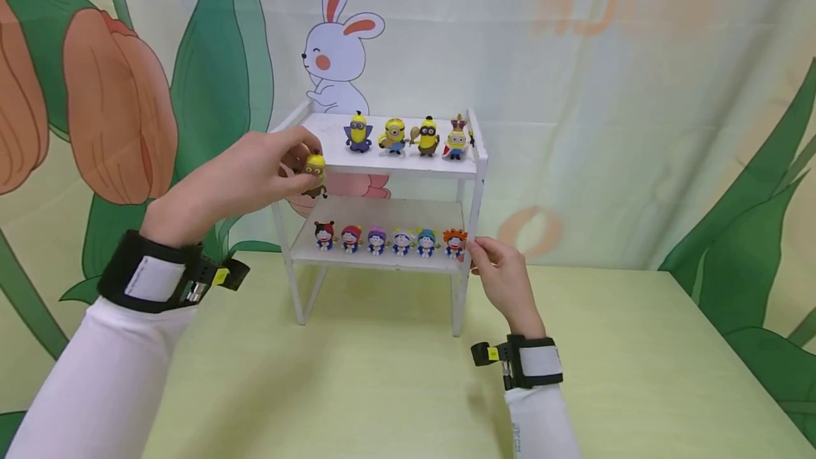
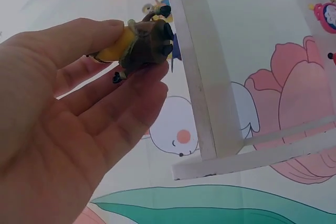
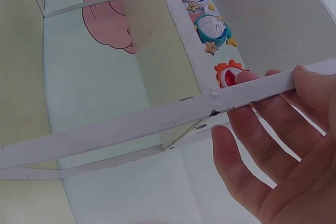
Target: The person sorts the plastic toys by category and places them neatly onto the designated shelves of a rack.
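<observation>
My left hand (image 1: 245,168) pinches a yellow-headed Minion figurine (image 2: 147,45) in brown clothing between thumb and fingers. It hangs just in front of the upper shelf's left end, its feet close to the front edge in the left wrist view. On the upper board (image 1: 328,154) of the white two-tier shelf stand several Minion figurines (image 1: 394,137). Along the lower board (image 1: 398,211) runs a row of Doraemon figurines (image 1: 401,241) in different hats. My right hand (image 1: 506,282) grips the right front post (image 3: 268,87), its fingertips close to the orange-maned Doraemon figurine (image 3: 227,74).
The shelf stands on a pale yellow-green tabletop (image 1: 357,374). Behind it hangs a cloth backdrop (image 1: 574,126) printed with a white rabbit, tulips and large green leaves. Dark straps with small cameras (image 1: 232,275) are worn on both wrists.
</observation>
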### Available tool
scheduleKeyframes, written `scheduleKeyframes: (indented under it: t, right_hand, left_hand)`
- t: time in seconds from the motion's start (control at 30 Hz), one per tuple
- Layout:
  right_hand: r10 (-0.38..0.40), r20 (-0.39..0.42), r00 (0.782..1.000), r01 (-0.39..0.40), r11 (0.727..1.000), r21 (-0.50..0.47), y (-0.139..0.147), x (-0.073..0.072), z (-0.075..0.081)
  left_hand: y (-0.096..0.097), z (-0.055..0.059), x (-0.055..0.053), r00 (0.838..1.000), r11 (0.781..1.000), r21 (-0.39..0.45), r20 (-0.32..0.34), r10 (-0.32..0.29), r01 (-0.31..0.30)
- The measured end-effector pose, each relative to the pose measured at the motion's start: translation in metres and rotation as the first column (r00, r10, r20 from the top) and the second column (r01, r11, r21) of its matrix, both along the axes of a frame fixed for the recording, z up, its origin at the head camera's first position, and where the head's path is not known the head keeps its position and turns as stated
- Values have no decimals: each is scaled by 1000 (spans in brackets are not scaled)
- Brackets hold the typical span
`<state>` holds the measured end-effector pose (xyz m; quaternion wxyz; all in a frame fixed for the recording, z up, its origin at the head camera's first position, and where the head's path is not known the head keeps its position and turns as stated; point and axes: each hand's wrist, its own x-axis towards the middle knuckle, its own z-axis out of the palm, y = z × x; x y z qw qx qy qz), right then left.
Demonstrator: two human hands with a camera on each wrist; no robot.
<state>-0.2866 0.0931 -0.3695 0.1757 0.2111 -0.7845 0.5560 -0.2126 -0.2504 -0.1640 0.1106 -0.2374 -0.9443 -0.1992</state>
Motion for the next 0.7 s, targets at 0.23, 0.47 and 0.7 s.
scheduleKeyframes:
  t: [0.23, 0.47, 0.7]
  right_hand:
    - [-18, -15, 1000, 19, 1000, 23, -2, 0, -1]
    - [-2, -22, 1000, 2, 1000, 19, -1, 0, -2]
    - [-19, -29, 999, 20, 999, 34, 0, 0, -2]
  left_hand:
    - [-6, 11, -16, 999, 999, 21, 1, 46, -46]
    - [-8, 15, -35, 998, 997, 51, 16, 64, -64]
    - [-12, 16, -50, 996, 993, 71, 10, 93, -93]
